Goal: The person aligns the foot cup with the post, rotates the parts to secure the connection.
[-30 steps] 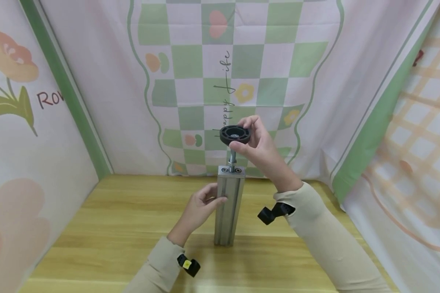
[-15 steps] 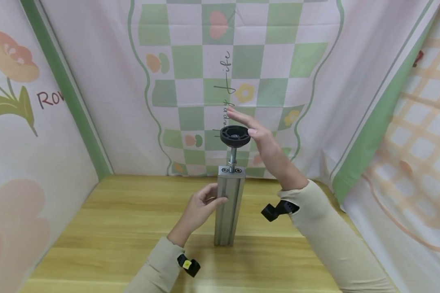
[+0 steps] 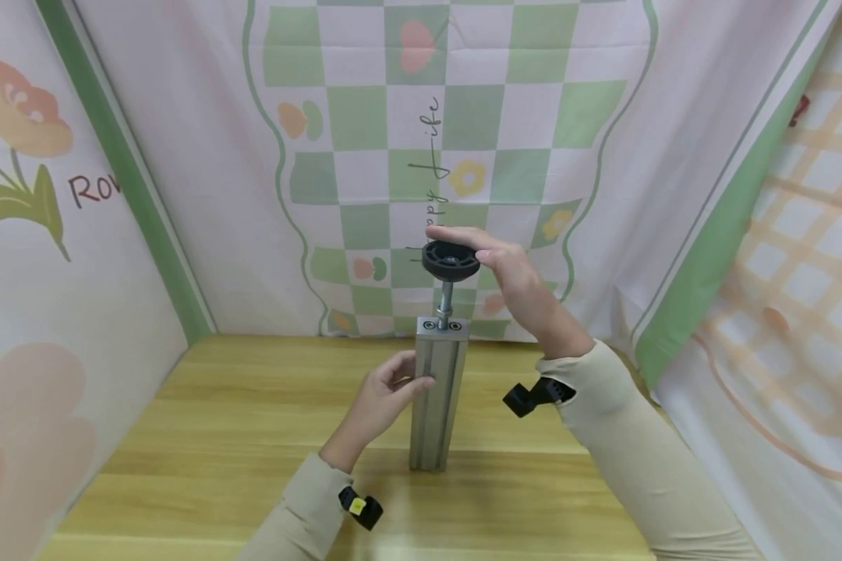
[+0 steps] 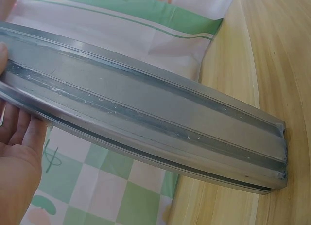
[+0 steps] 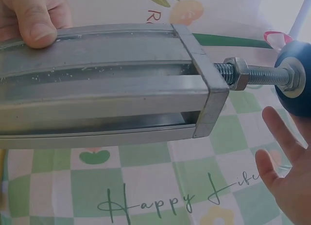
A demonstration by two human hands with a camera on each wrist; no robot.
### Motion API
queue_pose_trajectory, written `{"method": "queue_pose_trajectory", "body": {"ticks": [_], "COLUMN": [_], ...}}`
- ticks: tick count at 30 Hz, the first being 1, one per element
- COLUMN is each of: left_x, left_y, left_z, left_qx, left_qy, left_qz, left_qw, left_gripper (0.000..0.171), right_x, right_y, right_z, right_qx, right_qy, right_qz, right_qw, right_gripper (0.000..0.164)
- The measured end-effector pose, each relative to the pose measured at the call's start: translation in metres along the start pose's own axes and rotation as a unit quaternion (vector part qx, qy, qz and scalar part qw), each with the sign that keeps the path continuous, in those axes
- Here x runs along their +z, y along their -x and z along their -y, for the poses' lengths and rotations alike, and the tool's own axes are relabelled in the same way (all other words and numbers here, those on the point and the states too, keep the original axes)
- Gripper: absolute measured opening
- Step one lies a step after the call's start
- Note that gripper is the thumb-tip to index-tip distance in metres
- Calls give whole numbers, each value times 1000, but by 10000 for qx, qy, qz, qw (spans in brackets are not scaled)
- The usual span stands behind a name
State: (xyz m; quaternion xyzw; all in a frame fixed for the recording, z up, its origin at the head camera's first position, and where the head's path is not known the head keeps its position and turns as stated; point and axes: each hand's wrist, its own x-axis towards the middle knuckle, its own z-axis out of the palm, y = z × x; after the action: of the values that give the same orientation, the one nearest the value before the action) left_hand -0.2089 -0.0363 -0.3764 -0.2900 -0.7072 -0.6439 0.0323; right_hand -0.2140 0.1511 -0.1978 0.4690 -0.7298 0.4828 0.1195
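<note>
An aluminium profile (image 3: 436,405) stands upright on the wooden table. My left hand (image 3: 375,401) grips it from the left, thumb on the near face and fingers behind. On its top end plate (image 5: 212,96) rises a threaded bolt (image 5: 266,75) with a hex nut (image 5: 238,73), carrying a round black levelling foot (image 3: 451,271), flat side up. My right hand (image 3: 518,282) is at the foot's right rim; its thumb lies at the edge and its straight fingers reach along the far side. In the right wrist view the fingers (image 5: 284,135) are spread beside the foot.
The wooden table (image 3: 252,421) extends around the profile's base. Behind it hangs a green-and-white checked curtain (image 3: 365,117), with printed cloth walls (image 3: 35,296) on the left and right. Both sleeves carry small black wrist cameras (image 3: 365,510).
My right hand has let go of the foot's rim, and its fingers have straightened, lifted, then lowered toward the foot's far side. My left hand and the profile stay in place.
</note>
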Motion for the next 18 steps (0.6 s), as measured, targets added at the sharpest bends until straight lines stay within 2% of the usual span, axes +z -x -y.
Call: {"method": "queue_pose_trajectory", "body": {"ticks": [5, 9, 18], "left_x": [0, 0, 1], "left_y": [0, 1, 1], "left_z": [-1, -1, -1], "left_qx": [-33, -56, -17], "left_qy": [-7, 31, 65], "left_qz": [-8, -8, -10], "left_qw": [10000, 10000, 10000], "left_gripper": [34, 34, 33], "right_x": [-1, 0, 1], "right_y": [0, 0, 2], "right_z": [1, 0, 5], "right_qx": [149, 109, 84], "right_qy": [115, 133, 447], "right_qz": [-6, -38, -338], "right_qw": [9998, 9998, 9984], "right_gripper": [48, 45, 39]}}
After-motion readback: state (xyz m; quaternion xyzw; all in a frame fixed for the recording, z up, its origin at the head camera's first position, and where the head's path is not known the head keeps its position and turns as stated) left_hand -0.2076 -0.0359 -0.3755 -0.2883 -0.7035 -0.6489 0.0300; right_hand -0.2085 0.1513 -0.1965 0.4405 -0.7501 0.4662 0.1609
